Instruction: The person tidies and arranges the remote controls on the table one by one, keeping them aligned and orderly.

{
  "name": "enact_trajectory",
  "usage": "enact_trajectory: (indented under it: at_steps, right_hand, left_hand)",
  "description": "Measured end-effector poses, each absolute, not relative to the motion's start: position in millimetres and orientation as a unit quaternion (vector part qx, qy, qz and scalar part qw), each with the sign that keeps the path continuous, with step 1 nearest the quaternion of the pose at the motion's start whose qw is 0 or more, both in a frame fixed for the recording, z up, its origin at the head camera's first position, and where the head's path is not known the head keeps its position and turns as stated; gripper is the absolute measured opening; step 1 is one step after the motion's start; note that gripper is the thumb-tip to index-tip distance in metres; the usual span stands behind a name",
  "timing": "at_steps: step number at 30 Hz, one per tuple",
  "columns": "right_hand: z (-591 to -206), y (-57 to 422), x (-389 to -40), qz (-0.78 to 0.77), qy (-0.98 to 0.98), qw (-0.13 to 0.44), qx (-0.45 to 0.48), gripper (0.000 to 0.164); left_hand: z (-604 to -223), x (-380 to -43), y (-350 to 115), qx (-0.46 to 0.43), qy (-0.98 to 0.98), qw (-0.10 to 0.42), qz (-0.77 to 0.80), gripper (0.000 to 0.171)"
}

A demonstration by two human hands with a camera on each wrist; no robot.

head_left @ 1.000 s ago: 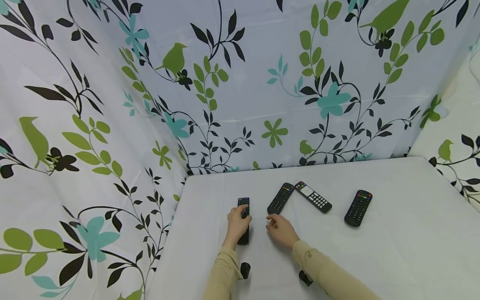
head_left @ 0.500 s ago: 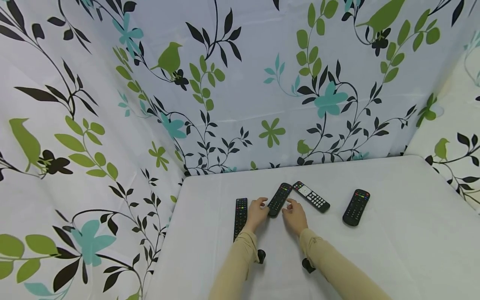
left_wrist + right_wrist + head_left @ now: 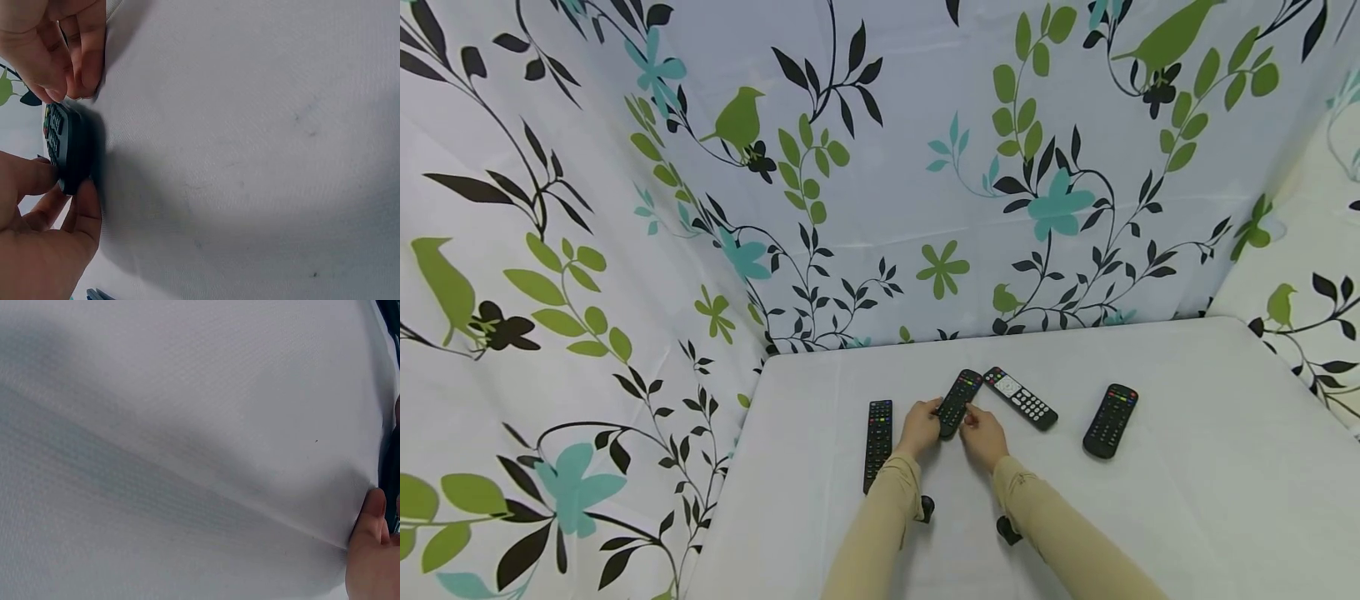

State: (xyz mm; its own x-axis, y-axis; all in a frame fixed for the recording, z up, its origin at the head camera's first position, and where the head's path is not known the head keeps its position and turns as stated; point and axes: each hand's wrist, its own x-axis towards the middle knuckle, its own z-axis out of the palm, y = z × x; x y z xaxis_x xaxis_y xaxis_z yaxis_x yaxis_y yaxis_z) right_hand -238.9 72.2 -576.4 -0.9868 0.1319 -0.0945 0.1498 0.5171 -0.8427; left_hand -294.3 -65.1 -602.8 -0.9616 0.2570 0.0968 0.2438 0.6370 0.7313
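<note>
While L hand [image 3: 919, 429] pinches blk remote [image 3: 959, 402] just left of white-keyed remote [image 3: 1021, 399], R hand [image 3: 984, 437] at opp. edge, grip unclear; prob. light, stiff: best held by long sides.

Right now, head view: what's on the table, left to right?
Long black remote, left hand, black remote between the hands, right hand, remote with white panel, rightmost black remote.
</note>
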Motion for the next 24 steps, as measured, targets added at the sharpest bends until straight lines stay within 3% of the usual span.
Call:
enact_trajectory:
  at_steps: [4,5,11,12,24]
  right_hand:
    - [-577.4,71.2,-236.2,-0.487,0.87,0.02,0.073,0.051]
    - [-578.8,70.7,-235.3,-0.49,0.868,0.024,0.074,0.051]
    - [-582.3,68.4,-232.4,-0.523,0.848,0.05,0.076,0.057]
    - [-581.2,68.6,-232.1,-0.526,0.845,0.056,0.076,0.057]
    - [-574.4,67.4,-227.9,-0.514,0.851,0.077,0.07,0.051]
  left_hand:
    - [-569.5,-268.5,-57.6,0.097,0.92,0.032,0.379,0.047]
    - [-593.0,-278.5,-59.1,0.104,0.921,0.02,0.375,0.047]
    - [-601.6,-280.2,-62.4,0.109,0.922,0.024,0.371,0.049]
    - [-573.8,-265.9,-60.4,0.098,0.922,0.038,0.372,0.048]
    - [-561.8,-243.2,-65.3,0.074,0.919,0.026,0.387,0.046]
